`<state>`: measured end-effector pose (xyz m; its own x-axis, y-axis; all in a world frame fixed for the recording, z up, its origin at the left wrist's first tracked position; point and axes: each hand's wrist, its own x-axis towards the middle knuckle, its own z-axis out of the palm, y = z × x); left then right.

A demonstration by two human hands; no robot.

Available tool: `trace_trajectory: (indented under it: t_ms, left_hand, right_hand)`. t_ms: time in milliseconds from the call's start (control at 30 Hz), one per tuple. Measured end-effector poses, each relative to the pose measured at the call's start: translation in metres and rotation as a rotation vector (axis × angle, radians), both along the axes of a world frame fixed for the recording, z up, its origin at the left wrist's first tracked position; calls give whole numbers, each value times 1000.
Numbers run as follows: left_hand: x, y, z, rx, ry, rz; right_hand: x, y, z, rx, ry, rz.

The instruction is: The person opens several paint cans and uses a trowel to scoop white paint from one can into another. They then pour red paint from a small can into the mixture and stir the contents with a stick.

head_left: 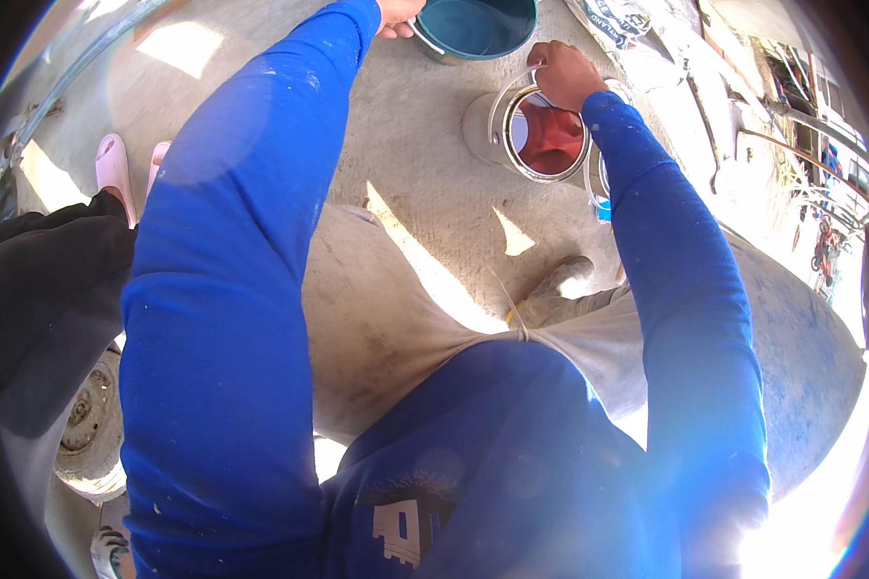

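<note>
At the top edge, my left hand is closed round the white grip of a dark green bucket; part of the hand is cut off by the frame. The green bucket's upper part lies out of view. To its lower right stands a whitish paint pail with a reddish inside. My right hand has its fingers wrapped round that pail's wire handle, above the rim. A second light-coloured pail shows partly behind my right forearm, with a bit of blue at its bottom.
A printed sack lies beyond the pails. Long bars and poles lean on the right. Another person in dark trousers and pink slippers is at my left. A wheel stands behind them. Sunlit patches mark the concrete floor.
</note>
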<state>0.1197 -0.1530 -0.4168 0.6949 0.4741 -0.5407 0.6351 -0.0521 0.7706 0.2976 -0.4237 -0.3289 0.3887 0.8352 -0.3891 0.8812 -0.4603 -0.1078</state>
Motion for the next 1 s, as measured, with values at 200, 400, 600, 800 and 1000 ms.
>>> trace_trajectory:
  t_ms: [200,400,600,800,1000]
  left_hand:
    - [-17,1,-6,-56,51,-30]
    - [-23,-8,33,226,276,-126]
    - [-29,-23,65,319,243,-138]
    - [-21,-50,52,261,149,-29]
    - [-30,-32,48,750,89,-669]
  right_hand:
    - [2,-38,41,175,195,2]
    - [-25,-79,50,362,-93,108]
    - [-63,-111,62,341,-171,-261]
    - [-71,-131,49,445,196,-576]
    - [-74,-138,12,930,724,-556]
